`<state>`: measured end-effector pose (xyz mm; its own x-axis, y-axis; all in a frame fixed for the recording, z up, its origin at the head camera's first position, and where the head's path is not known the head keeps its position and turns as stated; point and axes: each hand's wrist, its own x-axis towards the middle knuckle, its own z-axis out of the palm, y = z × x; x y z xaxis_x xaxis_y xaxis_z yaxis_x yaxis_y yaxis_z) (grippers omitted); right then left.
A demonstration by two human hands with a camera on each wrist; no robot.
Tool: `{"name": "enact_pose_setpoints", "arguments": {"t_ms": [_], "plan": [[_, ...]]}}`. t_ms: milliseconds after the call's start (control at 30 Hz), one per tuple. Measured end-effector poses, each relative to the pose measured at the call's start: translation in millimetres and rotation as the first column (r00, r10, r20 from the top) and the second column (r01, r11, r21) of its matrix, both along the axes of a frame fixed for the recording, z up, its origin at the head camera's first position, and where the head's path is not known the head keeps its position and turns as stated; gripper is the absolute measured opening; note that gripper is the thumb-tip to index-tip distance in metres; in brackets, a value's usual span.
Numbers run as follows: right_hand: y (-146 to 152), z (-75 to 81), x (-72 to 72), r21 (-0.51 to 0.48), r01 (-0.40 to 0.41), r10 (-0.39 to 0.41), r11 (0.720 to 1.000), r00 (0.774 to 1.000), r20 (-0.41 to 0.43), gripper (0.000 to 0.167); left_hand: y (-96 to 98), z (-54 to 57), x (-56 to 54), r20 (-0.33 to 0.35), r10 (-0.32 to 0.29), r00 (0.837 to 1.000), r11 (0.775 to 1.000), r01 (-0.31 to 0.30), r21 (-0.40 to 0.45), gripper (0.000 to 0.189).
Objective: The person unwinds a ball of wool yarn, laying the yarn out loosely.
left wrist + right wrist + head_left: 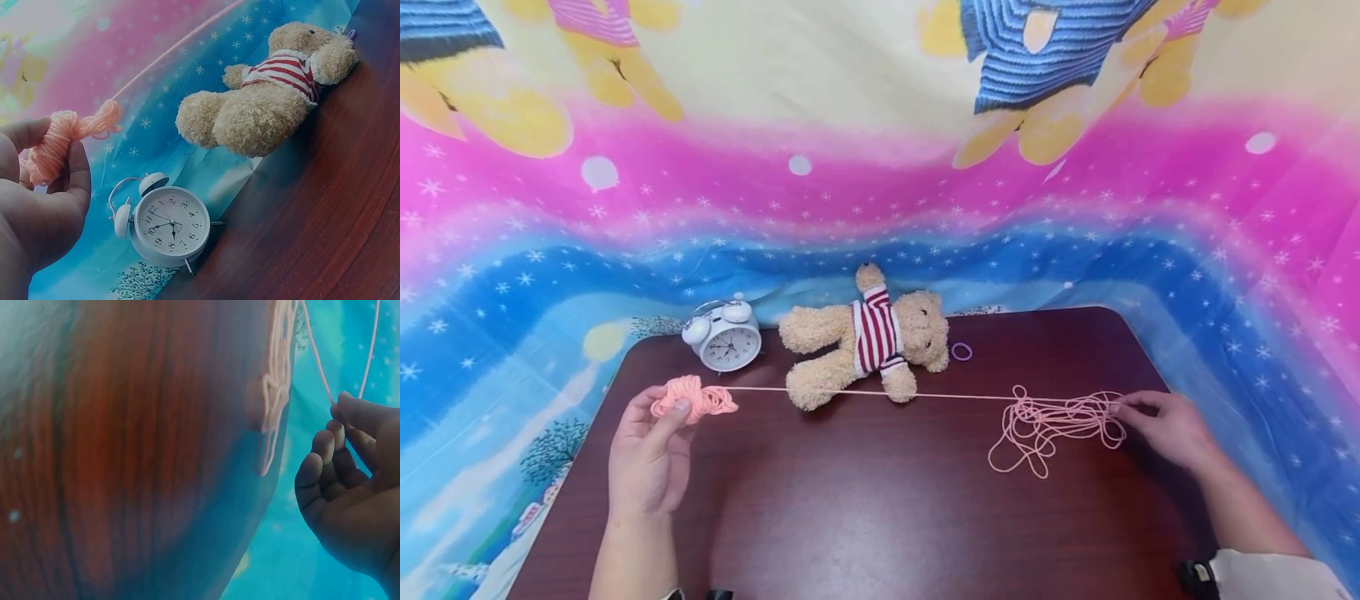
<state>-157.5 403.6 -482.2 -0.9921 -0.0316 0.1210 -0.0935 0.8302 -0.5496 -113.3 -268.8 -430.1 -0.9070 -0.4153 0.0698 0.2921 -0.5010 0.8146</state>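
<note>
My left hand [651, 467] grips a small bundle of pink yarn [53, 147] between thumb and fingers, at the left side of the table. From the bundle a straight strand of yarn [955, 396] runs across to the right. There my right hand [1172, 425] pinches the yarn between thumb and forefinger; in the right wrist view the strand [317, 359] passes up from the fingertips, the other fingers loosely curled. Beside that hand a loose tangle of yarn [1037, 429] lies on the table, with several loops spread out.
A white twin-bell alarm clock [730, 342] stands at the table's back left. Right of it lies a teddy bear [872, 342] in a red-striped shirt, below the strand's line in part. A purple ring [962, 352] is by its head. Printed cloth [850, 200] hangs around the dark table [865, 508].
</note>
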Motion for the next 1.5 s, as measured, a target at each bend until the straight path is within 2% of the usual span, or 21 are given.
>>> {"name": "enact_pose_setpoints", "arguments": {"t_ms": [133,400,633,1000,1267,1500], "plan": [[8.3,-4.8,0.4,0.001,0.016,-0.016,1.000,1.000,0.023,0.023,-2.1,-1.6,0.0,0.022,0.014,1.000,1.000,-0.014,0.005,0.023],[19.1,-11.9,2.4,0.001,0.058,-0.058,0.998,0.996,0.061,0.032,-4.3,-3.8,1.2,-0.006,0.005,1.000,1.000,-0.005,0.017,0.022],[26.7,-16.3,3.4,0.010,0.086,-0.087,0.996,0.992,0.090,0.035,-6.5,-3.0,1.6,0.017,0.022,1.000,1.000,-0.022,0.003,0.022],[31.4,-19.9,5.4,0.017,0.126,-0.127,0.992,0.976,0.176,0.037,-9.0,-4.6,2.8,-0.045,0.008,0.999,0.998,-0.005,0.067,0.019],[24.4,-18.9,3.2,0.014,0.125,-0.125,0.992,0.976,0.176,0.037,-7.8,-7.2,1.2,-0.071,-0.003,0.997,0.997,0.009,0.078,0.031],[21.5,-17.5,0.6,0.015,0.105,-0.106,0.994,0.979,0.176,0.038,-9.5,-7.9,0.7,-0.126,-0.076,0.989,0.995,0.083,0.054,0.049]]}}
